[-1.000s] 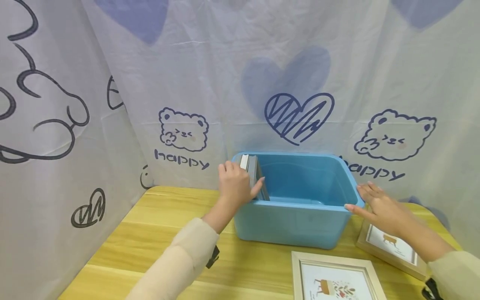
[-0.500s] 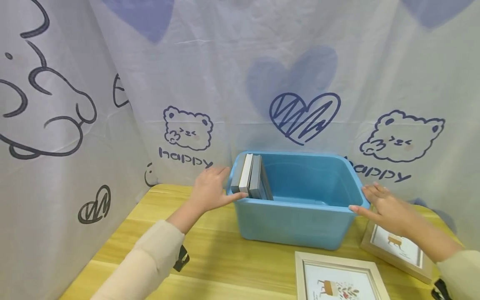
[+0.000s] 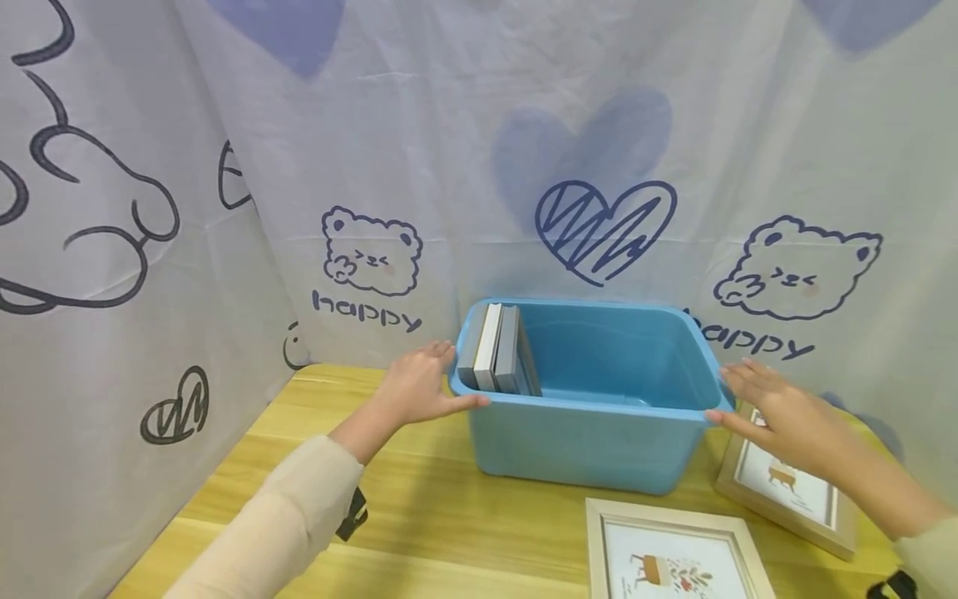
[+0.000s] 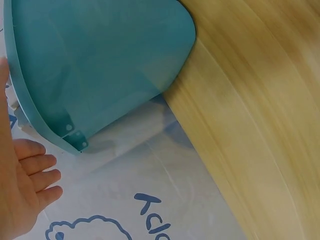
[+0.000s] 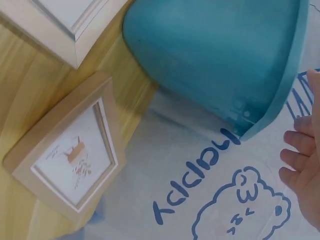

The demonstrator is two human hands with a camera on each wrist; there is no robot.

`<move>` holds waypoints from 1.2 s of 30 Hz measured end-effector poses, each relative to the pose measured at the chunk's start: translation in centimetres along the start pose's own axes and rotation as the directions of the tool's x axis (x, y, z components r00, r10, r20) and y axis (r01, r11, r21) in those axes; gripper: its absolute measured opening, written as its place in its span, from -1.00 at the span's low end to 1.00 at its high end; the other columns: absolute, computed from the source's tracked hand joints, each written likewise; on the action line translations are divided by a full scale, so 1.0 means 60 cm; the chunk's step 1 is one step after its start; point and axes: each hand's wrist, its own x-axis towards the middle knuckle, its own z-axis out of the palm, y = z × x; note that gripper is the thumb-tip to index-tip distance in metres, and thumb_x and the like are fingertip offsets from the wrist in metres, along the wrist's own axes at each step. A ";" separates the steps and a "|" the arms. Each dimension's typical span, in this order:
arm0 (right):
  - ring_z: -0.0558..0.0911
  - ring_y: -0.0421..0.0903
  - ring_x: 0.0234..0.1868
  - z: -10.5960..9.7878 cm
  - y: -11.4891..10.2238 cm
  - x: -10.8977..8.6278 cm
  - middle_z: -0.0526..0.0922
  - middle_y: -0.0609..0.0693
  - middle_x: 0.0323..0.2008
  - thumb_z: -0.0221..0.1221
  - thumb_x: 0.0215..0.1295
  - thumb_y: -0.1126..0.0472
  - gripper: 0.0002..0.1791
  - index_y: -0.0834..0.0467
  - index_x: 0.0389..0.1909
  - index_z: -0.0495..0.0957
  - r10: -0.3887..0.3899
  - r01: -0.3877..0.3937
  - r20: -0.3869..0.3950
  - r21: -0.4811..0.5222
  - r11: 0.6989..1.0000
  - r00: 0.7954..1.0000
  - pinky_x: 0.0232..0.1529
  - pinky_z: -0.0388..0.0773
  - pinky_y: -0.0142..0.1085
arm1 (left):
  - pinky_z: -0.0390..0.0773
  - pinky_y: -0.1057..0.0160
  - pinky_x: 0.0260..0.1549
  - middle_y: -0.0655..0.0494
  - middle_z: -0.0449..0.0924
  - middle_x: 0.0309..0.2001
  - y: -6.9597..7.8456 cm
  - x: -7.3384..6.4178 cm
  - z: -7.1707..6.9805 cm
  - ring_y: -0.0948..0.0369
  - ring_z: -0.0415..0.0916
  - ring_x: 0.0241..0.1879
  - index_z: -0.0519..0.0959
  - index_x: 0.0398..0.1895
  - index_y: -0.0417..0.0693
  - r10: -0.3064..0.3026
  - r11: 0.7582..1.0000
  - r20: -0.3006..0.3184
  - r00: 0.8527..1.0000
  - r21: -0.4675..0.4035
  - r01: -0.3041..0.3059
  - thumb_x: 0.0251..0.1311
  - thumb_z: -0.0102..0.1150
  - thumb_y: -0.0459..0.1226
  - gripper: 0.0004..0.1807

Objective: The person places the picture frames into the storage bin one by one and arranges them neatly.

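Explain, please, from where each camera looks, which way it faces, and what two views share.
Head: worn on the head, facing forward and down at the blue bin; left hand, right hand and sleeves show.
Left wrist: worn there, facing the bin's side, wooden table and printed cloth; the left hand's fingers show at the left edge.
Right wrist: worn there, facing the bin's opposite side; the right hand's fingers show at the right edge.
Shared: head and right wrist both see the nearer photo frame and farther photo frame.
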 end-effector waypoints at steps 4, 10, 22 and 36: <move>0.29 0.36 0.25 0.001 -0.003 -0.016 0.33 0.41 0.22 0.15 0.23 -0.04 -0.32 0.33 0.23 0.32 -0.046 0.050 -0.187 0.021 0.999 0.981 0.04 0.29 0.34 | 0.32 -0.06 0.23 -0.26 0.31 0.27 -0.003 0.003 -0.002 -0.14 0.25 0.29 0.34 0.23 -0.32 -0.019 0.999 0.048 0.999 -0.025 0.020 -0.03 0.08 0.32 -0.01; 0.26 -0.18 0.37 0.028 -0.009 -0.042 0.47 0.32 0.14 0.26 0.11 0.21 -0.43 0.25 0.18 0.42 -0.069 0.145 -0.564 0.091 0.985 0.823 0.34 0.19 -0.41 | 0.17 -0.05 0.33 -0.26 0.33 0.26 -0.005 0.008 0.001 -0.15 0.22 0.30 0.34 0.22 -0.33 -0.012 1.000 0.059 0.998 -0.023 0.013 -0.02 0.06 0.33 -0.01; 0.35 -0.60 0.15 0.122 -0.029 -0.096 0.39 -0.43 0.11 0.08 0.24 -0.17 -0.35 0.35 0.02 0.53 0.000 0.258 -0.783 0.205 0.944 0.622 0.16 0.20 -0.76 | 0.12 -0.05 0.35 -0.29 0.30 0.26 -0.005 0.019 0.003 -0.17 0.19 0.31 0.32 0.23 -0.37 -0.012 0.998 0.097 0.995 -0.055 0.017 -0.02 0.06 0.33 0.02; 0.30 -0.89 -0.18 0.174 -0.063 -0.164 0.31 -0.86 -0.23 0.32 0.05 0.25 -0.47 0.26 0.10 0.48 0.608 -0.252 -0.466 0.621 0.742 0.642 -0.09 0.17 -0.91 | 0.07 -0.07 0.36 -0.29 0.27 0.28 -0.005 0.017 0.000 -0.18 0.13 0.34 0.31 0.24 -0.36 -0.016 0.997 0.131 0.991 -0.076 0.026 0.00 0.06 0.32 0.00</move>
